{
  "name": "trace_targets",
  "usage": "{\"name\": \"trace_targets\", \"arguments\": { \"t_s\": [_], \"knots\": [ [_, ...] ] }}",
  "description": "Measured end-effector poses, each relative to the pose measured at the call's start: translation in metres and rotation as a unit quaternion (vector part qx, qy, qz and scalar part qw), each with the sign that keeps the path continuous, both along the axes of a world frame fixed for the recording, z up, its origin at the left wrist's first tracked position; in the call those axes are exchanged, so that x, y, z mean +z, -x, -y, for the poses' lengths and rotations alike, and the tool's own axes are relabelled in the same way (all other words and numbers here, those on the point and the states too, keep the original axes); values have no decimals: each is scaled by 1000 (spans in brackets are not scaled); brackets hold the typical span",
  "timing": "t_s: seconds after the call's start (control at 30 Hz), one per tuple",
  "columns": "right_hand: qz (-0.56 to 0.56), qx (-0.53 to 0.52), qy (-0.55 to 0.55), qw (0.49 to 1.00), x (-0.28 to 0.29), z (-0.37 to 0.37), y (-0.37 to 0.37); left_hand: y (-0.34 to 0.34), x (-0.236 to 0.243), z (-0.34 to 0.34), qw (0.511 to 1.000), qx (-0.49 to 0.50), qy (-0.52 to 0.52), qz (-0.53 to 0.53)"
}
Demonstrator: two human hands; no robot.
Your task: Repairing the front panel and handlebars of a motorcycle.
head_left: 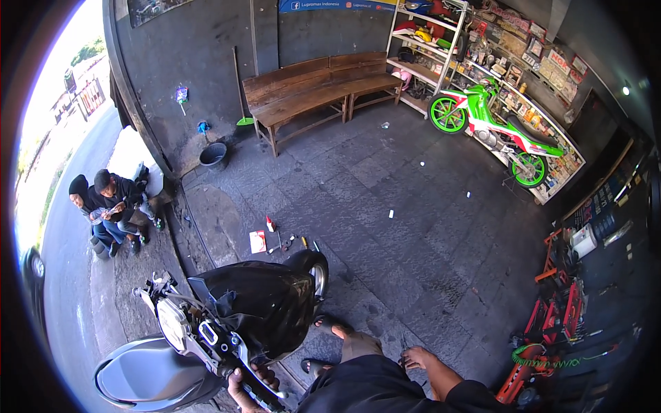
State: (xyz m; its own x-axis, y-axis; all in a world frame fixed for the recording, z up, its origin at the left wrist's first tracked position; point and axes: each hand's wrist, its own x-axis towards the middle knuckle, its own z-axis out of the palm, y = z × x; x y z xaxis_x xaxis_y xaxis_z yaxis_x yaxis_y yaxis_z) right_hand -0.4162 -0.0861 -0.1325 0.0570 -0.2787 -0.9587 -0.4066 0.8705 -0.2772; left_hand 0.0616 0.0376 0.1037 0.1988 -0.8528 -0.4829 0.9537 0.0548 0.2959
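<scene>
My left hand (pixel 242 387) is wrapped round the handlebar grip of a scooter (pixel 155 368), beside its brake lever (pixel 265 384). The scooter has a dark grey seat, a small dashboard display (pixel 208 333) and a black cover (pixel 258 299) draped over its front. Away from the scooter, at my right side, hangs my right hand (pixel 417 358), its fingers curled. A thin dark shape shows by its fingertips, too small to name. Past the front wheel (pixel 319 279), several small tools (pixel 288 244), a red-and-white bottle (pixel 270 224) and a red-and-white packet (pixel 257 241) lie on the floor.
Two people (pixel 110 206) sit at the roadside on the left. A wooden bench (pixel 317 93), a black bucket (pixel 213 157) and a broom (pixel 241 89) are by the far wall. A green motorcycle (pixel 492 127) stands before shelves. Red toolboxes (pixel 554 313) line the right.
</scene>
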Motion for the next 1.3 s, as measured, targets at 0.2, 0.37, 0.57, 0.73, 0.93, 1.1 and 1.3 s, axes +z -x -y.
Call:
{"name": "trace_targets", "arguments": {
  "t_s": [0.2,0.37,0.57,0.73,0.93,1.1,1.3],
  "knots": [
    [-23,0,-23,999,3,-9,12,-8,-16,-7,986,33,-121,110],
    [-51,0,-37,998,10,-9,11,13,10,7,980,54,-162,102],
    [-36,11,-21,999,10,8,2,9,6,7,986,82,-127,68],
    [-10,2,3,1000,9,15,0,3,-6,-1,998,44,-27,23],
    [-28,3,-18,999,8,3,11,7,-11,-4,982,82,-141,91],
    [-71,10,-54,996,7,-4,11,-16,-42,-30,992,25,-107,56],
    [-38,11,-26,999,6,4,5,-21,-56,-23,973,-8,206,-99]
  ]
}}
